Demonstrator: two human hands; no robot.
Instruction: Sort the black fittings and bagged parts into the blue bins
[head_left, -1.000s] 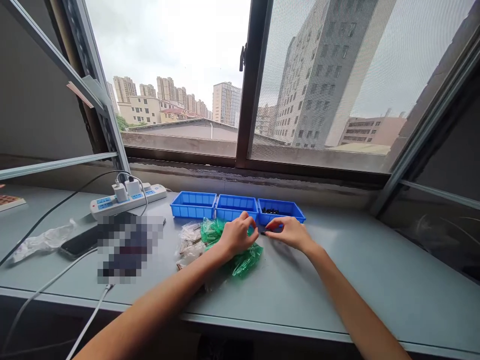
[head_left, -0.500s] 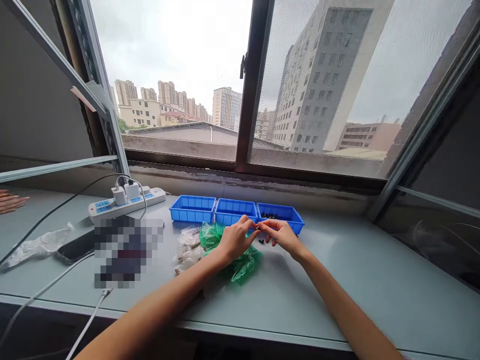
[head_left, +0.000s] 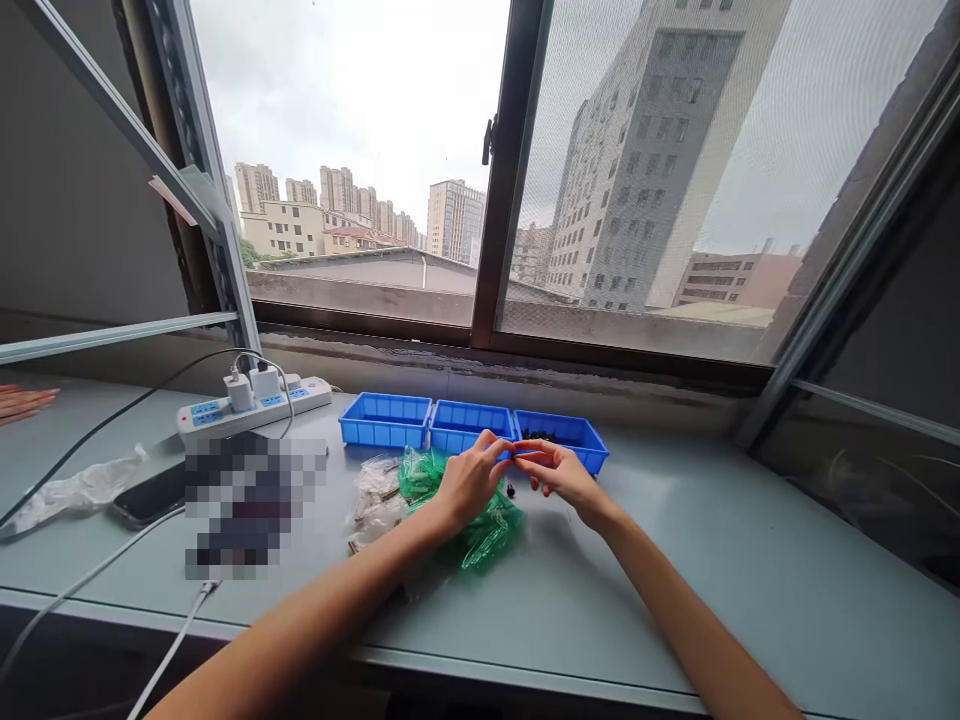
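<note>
My left hand point(head_left: 472, 482) and my right hand point(head_left: 561, 474) meet at their fingertips in front of the blue bins. The fingers of both are pinched together, and whatever lies between them is too small to make out. Just below the fingertips is a small black part point(head_left: 511, 490); I cannot tell if it lies on the table or hangs free. A crumpled green plastic bag point(head_left: 491, 530) lies under and beside my left hand. Left of it are clear plastic bags point(head_left: 376, 500) with small pieces inside. Black parts point(head_left: 538, 436) sit in the right-hand blue bin point(head_left: 589, 458).
Two more blue bins, the left point(head_left: 384, 428) and the middle one point(head_left: 450, 437), stand in the row. On the left are a power strip point(head_left: 300, 398), a dark phone point(head_left: 150, 497), cables and crumpled plastic point(head_left: 90, 488). Another person's hand point(head_left: 26, 402) rests at the far left edge.
My fingertips have shifted slightly, and the dark bit seen between them is now hidden. The small black part below them appears a little further left and lower.
</note>
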